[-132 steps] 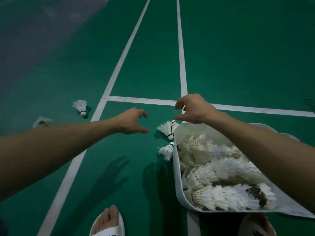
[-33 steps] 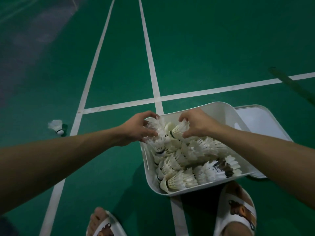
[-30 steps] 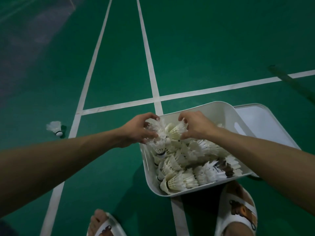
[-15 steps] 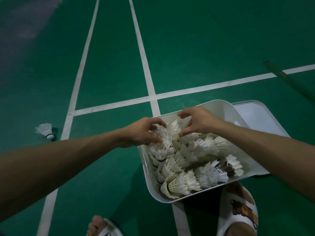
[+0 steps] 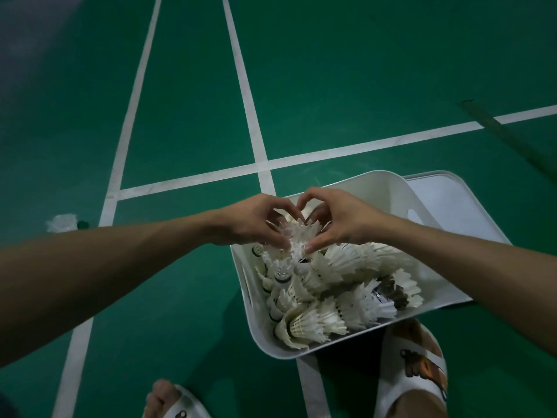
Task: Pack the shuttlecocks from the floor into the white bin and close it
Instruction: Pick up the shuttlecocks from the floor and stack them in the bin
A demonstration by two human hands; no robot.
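The white bin point(image 5: 388, 188) stands on the green court floor just ahead of my feet, filled with several white feather shuttlecocks point(image 5: 331, 285). My left hand point(image 5: 256, 220) and my right hand point(image 5: 337, 218) meet over the bin's far left corner. Their curled fingers and thumbs close together around a small bunch of shuttlecocks point(image 5: 297, 233) at the top of the pile. The bin's white lid point(image 5: 452, 206) lies flat on the floor behind the bin to the right. One loose shuttlecock point(image 5: 61, 223) lies on the floor at the left, just above my left forearm.
White court lines point(image 5: 259, 164) cross ahead of the bin. My feet in white sandals point(image 5: 413, 378) stand at the bottom edge, the right one against the bin. A dark strip point(image 5: 506, 134) lies on the floor at the far right.
Both hands have drawn closer together over the bin's corner and now close on the same bunch of shuttlecocks. The view has shifted slightly; the bin stays put.
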